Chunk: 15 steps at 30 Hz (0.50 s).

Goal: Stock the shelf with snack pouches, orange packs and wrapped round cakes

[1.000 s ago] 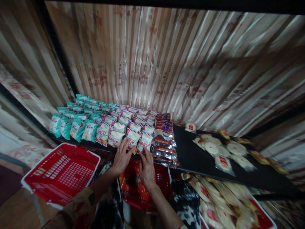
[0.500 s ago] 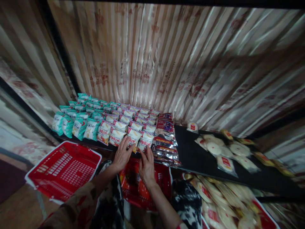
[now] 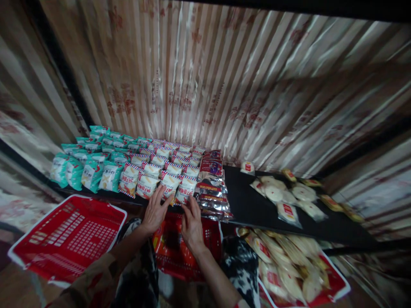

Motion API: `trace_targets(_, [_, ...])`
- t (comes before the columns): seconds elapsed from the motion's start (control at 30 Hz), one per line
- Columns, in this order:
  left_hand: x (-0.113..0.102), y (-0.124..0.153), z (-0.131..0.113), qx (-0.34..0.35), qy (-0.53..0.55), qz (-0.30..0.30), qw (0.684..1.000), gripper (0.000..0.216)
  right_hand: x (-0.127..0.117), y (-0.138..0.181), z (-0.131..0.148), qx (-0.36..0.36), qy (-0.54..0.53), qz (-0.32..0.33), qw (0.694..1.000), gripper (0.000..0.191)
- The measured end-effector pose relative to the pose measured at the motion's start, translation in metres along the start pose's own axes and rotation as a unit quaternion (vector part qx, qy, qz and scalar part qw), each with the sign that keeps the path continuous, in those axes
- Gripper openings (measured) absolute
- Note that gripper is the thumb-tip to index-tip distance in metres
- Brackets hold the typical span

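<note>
White snack packets with red-and-blue striped edges (image 3: 169, 184) stood in tight rows on the near-left part of the black shelf (image 3: 244, 201), each row overlapping the one behind, probably so the labels faced front and the packs propped each other up. The left hand (image 3: 155, 209) lay on the front row, palm down, fingers spread and unclenched, gripping nothing, tips pressing the packet faces, apparently steadying them. The right hand (image 3: 192, 222) sat just right of it, fingers extended and loose, tips touching the lower edge of the rightmost front packet, with no clasp visible. Both forearms came up from the near edge, wrists roughly straight, left sleeve patterned. Teal snack packets (image 3: 90, 173) were packed the same way to the left, touching the white rows. Silver-and-red foil packets (image 3: 210, 188) lay flatter, shingled, just to the right. Round pale cakes in clear wrappers (image 3: 289, 194) lay loosely scattered on the far-right part of the shelf, well apart. A red plastic basket holding red wrappers (image 3: 173, 244) sat directly under the hands, below the shelf edge. An open-mesh red plastic basket (image 3: 64, 237) sat tilted at near left. A red tray heaped with wrapped cakes (image 3: 337, 286) was at near right. A shiny striped curtain (image 3: 224, 85) hung behind.
</note>
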<state>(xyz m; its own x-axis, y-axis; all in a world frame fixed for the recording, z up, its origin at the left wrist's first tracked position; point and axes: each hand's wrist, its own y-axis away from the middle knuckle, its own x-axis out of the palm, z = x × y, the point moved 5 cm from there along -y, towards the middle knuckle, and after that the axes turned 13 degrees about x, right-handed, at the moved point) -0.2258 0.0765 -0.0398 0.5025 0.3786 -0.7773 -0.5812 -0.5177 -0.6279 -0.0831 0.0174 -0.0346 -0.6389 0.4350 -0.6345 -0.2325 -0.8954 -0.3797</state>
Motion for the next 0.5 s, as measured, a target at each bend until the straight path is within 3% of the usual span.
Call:
trace_targets(0.27, [-0.005,0.027,-0.044,-0.004,0.075,-0.018,0.997,0.036,-0.025,0.037,-0.019,0.018,-0.021,0.022,0.999,0.042])
trace_targets(0.37, [0.016,0.05,-0.062,-0.049,0.169,0.086,0.981,0.034,-0.022,0.058,-0.044,0.052,-0.006,0.054,0.997,0.04])
trace_targets(0.5, [0.059,0.084,-0.076,-0.145,0.254,0.252,0.922,0.03,-0.001,0.083,-0.08,0.129,0.099,0.146,0.976,0.037])
